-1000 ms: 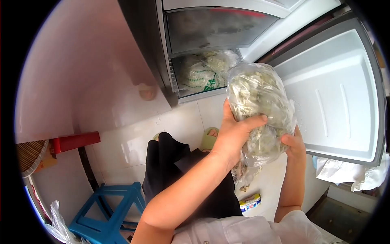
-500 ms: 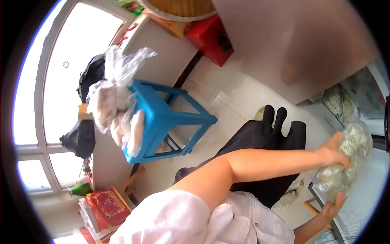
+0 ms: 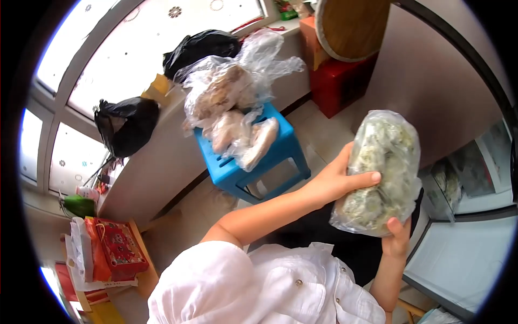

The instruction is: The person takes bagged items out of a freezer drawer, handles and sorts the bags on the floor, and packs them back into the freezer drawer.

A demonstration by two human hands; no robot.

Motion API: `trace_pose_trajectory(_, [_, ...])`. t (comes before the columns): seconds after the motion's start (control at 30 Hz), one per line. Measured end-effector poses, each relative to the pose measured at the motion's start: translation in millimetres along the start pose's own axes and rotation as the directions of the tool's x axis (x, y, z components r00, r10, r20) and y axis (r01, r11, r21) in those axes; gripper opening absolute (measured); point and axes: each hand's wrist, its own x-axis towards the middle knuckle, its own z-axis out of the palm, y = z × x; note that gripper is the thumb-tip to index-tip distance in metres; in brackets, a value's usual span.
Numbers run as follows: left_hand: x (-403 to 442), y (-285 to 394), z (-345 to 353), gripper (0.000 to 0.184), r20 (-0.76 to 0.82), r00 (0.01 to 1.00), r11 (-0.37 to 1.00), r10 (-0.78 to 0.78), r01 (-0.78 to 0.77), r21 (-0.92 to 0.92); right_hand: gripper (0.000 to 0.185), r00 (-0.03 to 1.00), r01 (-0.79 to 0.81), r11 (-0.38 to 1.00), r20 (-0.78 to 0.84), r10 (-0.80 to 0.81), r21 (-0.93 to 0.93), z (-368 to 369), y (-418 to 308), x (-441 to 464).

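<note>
A clear plastic bag of frosty, pale green food [image 3: 384,167] is held up in front of my body; its exact contents cannot be made out. My left hand [image 3: 350,175] grips its left side, thumb laid across the front and the other fingers hidden behind. At the lower right edge, my right hand [image 3: 398,237] holds the same bag, its thumb up against the plastic. Beyond my left arm, clear plastic bags with pale, lumpy contents [image 3: 229,108] rest on a blue plastic stool [image 3: 248,175].
An open fridge or freezer [image 3: 485,178] is on the right, its pale door panel [image 3: 464,264] swung out. Black plastic bags [image 3: 127,125] lie along the windowsill. At lower left are red boxes [image 3: 121,248]; a red box [image 3: 342,83] stands at the back.
Both hands have brought the plastic bag of food from the fridge side on the right toward the middle, in front of my body. My view has turned as well.
</note>
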Motion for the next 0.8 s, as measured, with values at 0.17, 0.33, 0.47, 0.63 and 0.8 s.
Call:
trace_pose_trajectory(0.17, [-60.7,13.1,-52.9,0.086,-0.206,0.975,0.989,0.086,-0.059,0.132,0.083,0.954,-0.229,0.972,0.208,0.215,0.046,51.0,44.1,17.3])
trace_pose_trajectory(0.33, [-82.7,8.3,-81.5,0.095,-0.273,0.953,0.925,0.129,-0.016,0.381,0.079,0.867,-0.48,0.846,0.274,0.417,0.231,54.0,88.8,22.4])
trace_pose_trajectory(0.47, [-87.8,6.9,-90.9,0.089,-0.156,0.982,0.945,0.11,-0.054,0.323,0.086,0.916,-0.365,0.901,0.262,0.304,0.232,56.0,99.8,21.6])
trace_pose_trajectory(0.63, [-90.1,28.4,-116.2,0.057,-0.087,0.954,0.827,0.288,-0.202,0.524,0.066,0.942,-0.335,0.848,0.155,0.297,0.41,29.9,117.5,33.6])
trace_pose_trajectory(0.8, [-86.5,102.5,-192.5,0.07,-0.05,0.463,-0.097,0.885,0.289,0.952,0.072,0.946,-0.321,0.857,0.176,0.271,0.404,-2.0,112.8,61.3])
